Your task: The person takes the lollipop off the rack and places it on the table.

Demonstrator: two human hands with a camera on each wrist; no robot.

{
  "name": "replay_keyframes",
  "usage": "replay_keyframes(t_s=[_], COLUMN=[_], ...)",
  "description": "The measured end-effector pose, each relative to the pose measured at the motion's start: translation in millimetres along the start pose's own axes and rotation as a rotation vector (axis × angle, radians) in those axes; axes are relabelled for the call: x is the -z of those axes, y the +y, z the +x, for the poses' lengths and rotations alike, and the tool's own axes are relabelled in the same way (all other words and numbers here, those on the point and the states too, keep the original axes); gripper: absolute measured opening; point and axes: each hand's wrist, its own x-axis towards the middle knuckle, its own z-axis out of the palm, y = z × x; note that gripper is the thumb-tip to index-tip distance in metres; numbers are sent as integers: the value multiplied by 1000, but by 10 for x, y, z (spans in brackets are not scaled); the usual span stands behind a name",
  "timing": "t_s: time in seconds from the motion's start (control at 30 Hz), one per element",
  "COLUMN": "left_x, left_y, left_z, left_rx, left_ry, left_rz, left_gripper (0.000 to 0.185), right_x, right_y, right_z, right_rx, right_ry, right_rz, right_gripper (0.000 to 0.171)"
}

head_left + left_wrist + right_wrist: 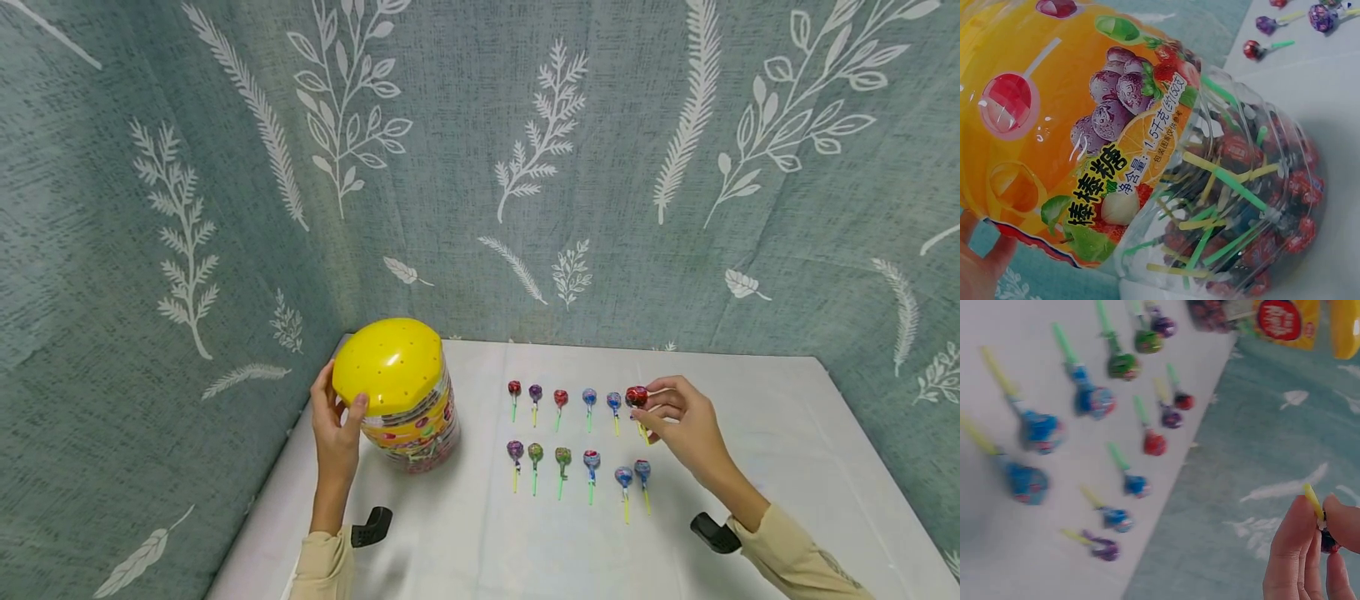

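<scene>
A: Lollipop (637, 397), red wrapper, pinched in right hand (686, 429) between thumb and fingertips (1291, 547). Held just above white table (787, 467), at right end of far row. Yellow stick (1312, 500) poking up between finger and thumb in right wrist view; wrapped head mostly hidden behind fingers there.

B: Noted. Left hand?

A: Left hand (335, 429) curled round side of lollipop jar (405, 400). Thumb lying on edge of yellow lid (386, 362), fingers wrapped behind, out of sight. Jar standing at left of table, near curtain corner, tilted a little toward the rows.

B: Jar contents?

A: Clear plastic lower half in left wrist view, packed with wrapped lollipops (1241, 206), green and yellow sticks crossing. Orange fruit label (1079, 144) above with printed grapes and strawberries. Small holes dotted across lid.

B: Layout on table?

A: Two rows right of jar. Far row (562, 398): five lying flat, heads away, sticks toward person; held one just beside its right end. Near row (577, 462): six lying flat, last two on right set slightly lower. Wrappers red, purple, green, blue. Rows well apart from jar.

B: Surroundings?

A: Teal curtain (480, 167) with white leaf print behind and at both sides. Black wrist mounts (371, 527) showing at both cuffs.
</scene>
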Motion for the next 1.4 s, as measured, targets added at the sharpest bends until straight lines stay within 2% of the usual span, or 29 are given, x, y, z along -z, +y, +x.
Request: replay_keyframes(t_s=[0.27,0.57,0.73,0.83,0.97,1.07,1.2,1.4], left_x=[-6,2,28,36,26,38,66,48], left_y=[6,-17,-9,13,58,-35,-205,-106], left_z=[-3,8,10,12,18,31,25,-31], left_rx=[11,3,28,46,68,79,86,75], left_ry=[-1,-8,-23,-28,-25,-23,-21,13], left_rz=[9,2,14,43,94,117,127,199], left_gripper=[64,64,64,64,65,66,68,65], right_x=[82,124,94,52,21,20,41,100], right_y=[326,935,1146,1207,1222,1203,1182,1164], right_z=[-194,-319,-417,-460,-455,-451,-499,-535], right_rx=[-154,-292,-346,-355,-300,-258,-257,-276], right_ry=[34,90,91,93,111,113,89,54], right_rz=[-49,-214,-278,-328,-398,-447,-481,-468], right_gripper=[38,39,41,41,40,39,38,36])
